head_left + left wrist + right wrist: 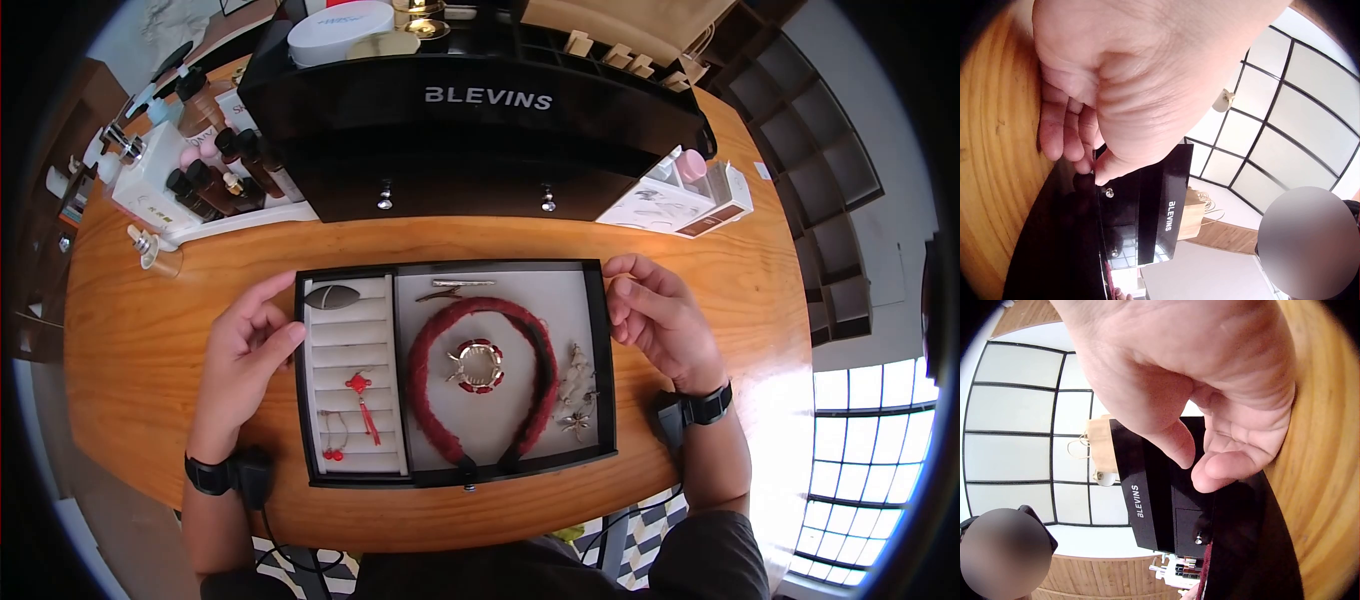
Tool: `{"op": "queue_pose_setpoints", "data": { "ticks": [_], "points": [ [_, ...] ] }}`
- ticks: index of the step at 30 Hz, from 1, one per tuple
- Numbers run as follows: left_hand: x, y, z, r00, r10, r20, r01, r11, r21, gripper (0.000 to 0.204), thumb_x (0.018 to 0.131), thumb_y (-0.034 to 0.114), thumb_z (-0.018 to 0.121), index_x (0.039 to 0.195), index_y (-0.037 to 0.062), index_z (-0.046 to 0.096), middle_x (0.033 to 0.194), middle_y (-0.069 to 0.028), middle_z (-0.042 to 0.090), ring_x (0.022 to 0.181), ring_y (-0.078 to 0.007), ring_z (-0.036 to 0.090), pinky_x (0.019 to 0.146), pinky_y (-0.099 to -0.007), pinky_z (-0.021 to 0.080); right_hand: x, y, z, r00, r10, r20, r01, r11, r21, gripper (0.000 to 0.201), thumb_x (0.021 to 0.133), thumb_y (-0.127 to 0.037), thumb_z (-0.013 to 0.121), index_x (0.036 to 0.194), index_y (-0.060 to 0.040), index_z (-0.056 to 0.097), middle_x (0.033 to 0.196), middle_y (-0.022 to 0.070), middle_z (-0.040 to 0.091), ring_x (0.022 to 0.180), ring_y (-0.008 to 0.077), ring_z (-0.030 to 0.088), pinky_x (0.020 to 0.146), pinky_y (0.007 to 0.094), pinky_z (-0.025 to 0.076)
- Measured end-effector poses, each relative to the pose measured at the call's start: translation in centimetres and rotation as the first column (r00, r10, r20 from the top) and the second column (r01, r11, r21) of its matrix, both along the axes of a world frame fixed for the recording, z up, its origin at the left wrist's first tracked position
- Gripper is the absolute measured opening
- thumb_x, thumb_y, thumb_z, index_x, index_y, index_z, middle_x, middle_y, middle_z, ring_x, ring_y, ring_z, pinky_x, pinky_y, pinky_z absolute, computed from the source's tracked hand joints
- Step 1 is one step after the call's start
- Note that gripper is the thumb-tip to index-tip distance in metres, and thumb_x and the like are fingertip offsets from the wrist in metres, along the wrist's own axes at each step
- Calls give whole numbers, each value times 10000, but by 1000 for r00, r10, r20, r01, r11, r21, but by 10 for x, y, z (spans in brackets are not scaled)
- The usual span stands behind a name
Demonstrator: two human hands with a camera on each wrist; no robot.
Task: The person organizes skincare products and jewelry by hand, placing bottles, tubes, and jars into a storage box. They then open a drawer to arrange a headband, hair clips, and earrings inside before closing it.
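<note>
A black drawer tray (350, 481) lies on the table between my hands. My left hand (243, 350) grips its left side, thumb at the rim and fingers against the outer wall. At the right side, my right hand (668, 325) has loosely bent fingers, with fingertips (1213, 481) close to the outer wall and the thumb apart from them. Inside the tray's right part lie a dark red headband (424, 400), a red-and-gold hair claw (480, 366), hair clips (463, 283) and a silvery ornament (576, 385). The ring-roll section holds an oval dark clip (332, 297) and red tasselled earrings (360, 383).
Behind the tray stands a black BLEVINS organizer (440, 140) with small knobs. Bottles fill a white holder (190, 222) at the left, beside a dropper glass (155, 255). A white box (670, 205) stands at the right. The wooden table (150, 370) has a rounded edge.
</note>
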State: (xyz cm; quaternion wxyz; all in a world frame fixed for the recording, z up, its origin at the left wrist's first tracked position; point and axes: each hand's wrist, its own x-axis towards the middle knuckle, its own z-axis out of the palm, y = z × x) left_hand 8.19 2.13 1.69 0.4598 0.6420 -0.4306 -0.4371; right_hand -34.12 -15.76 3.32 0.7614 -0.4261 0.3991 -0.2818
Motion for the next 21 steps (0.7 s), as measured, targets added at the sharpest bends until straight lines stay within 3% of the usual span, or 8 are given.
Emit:
{"op": "queue_pose_setpoints", "data": {
  "ticks": [9, 21],
  "points": [
    [0, 0, -2, 1000, 15, 15, -15, 1000, 5, 536, 1010, 52, 712, 1519, 30, 543, 852, 29, 593, 735, -35, 536, 655, -200, 455, 2, 1, 2, 1000, 2, 0, -2, 1000, 16, 204, 1060, -124, 674, 1240, -38, 629, 860, 5, 671, 745, 84, 663, 625, 219, 527],
    [-1, 0, 0, 1000, 4, 13, -4, 1000, -3, 533, 1017, 59, 710, 1520, 25, 538, 846, 30, 587, 736, -39, 537, 660, -202, 455, 1, 0, -1, 1000, -1, 0, 1, 1000, 0, 212, 1055, -125, 676, 1240, -31, 635, 842, 24, 681, 687, 94, 650, 615, 218, 522]
  ]
}}
